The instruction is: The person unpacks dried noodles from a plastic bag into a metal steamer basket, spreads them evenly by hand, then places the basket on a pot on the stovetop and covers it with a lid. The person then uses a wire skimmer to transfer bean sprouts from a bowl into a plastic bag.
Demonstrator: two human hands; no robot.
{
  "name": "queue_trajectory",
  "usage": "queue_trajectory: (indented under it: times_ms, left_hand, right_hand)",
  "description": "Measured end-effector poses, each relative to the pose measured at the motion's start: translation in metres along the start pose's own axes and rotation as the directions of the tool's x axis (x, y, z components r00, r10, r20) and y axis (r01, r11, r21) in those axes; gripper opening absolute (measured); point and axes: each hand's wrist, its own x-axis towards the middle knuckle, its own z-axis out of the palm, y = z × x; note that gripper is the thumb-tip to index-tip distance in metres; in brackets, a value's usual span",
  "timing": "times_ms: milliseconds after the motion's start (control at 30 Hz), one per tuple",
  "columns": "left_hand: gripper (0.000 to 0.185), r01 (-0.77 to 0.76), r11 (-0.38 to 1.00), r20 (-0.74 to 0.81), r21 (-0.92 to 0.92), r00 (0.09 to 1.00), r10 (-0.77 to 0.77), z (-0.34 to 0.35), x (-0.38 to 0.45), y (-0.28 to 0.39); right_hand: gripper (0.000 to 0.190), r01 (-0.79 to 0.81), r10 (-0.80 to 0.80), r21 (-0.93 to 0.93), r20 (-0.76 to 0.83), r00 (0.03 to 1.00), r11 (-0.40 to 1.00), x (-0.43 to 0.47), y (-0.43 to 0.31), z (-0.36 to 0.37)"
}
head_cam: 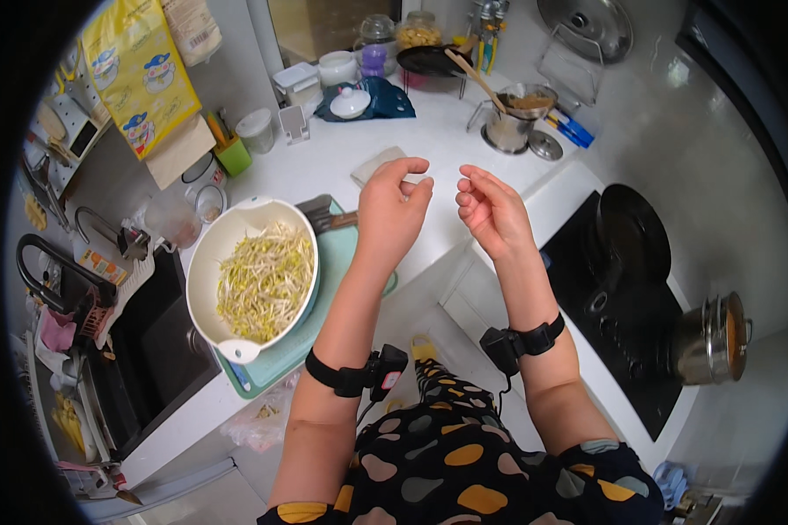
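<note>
Both hands are raised in front of me, palms turned partly towards each other, with a gap between them. My left hand (397, 207) has its fingers curled and the thumb apart, holding nothing. Nothing is in my right hand (492, 210) either; its fingers are loosely bent. To the left of my left hand, a white bowl (200, 275) with two handles holds bean sprouts (266, 282). The bowl rests on a green cutting board (331, 282). A cleaver (325, 216) with a wooden handle lies at the board's far edge. Behind my left hand is a folded cloth (374, 164).
At the left is a black sink (164, 354) with a black faucet (59, 269). A wok (634, 230) and a steel pot (709, 341) stand on the cooktop (630, 341) at the right. Farther back are a small steel pot (509, 131) and a black pan (433, 60) on a rack.
</note>
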Motion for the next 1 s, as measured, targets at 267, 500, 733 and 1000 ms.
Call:
queue_trajectory:
  times_ms: [267,500,733,1000]
  left_hand:
    - [0.019,0.078,0.991,-0.048,0.111,0.996,-0.073,0.048,0.169,-0.076]
    - [0.016,-0.082,0.837,-0.011,0.542,0.994,0.104,0.087,0.303,-0.130]
    - [0.027,-0.412,0.615,0.256,0.672,0.909,0.329,0.125,0.383,-0.175]
    - [0.039,-0.622,0.435,0.429,0.651,0.775,0.465,0.163,0.430,-0.199]
  right_hand:
    - [0.019,-0.018,0.014,0.132,0.035,0.999,0.991,0.097,-0.016,-0.017]
    - [0.016,-0.061,0.077,0.169,-0.090,0.993,0.984,0.121,-0.020,-0.047]
    - [0.015,-0.074,0.098,0.144,-0.174,0.980,0.987,0.153,-0.022,-0.089]
    - [0.014,-0.034,0.046,0.054,-0.233,0.971,0.998,0.176,-0.032,-0.121]
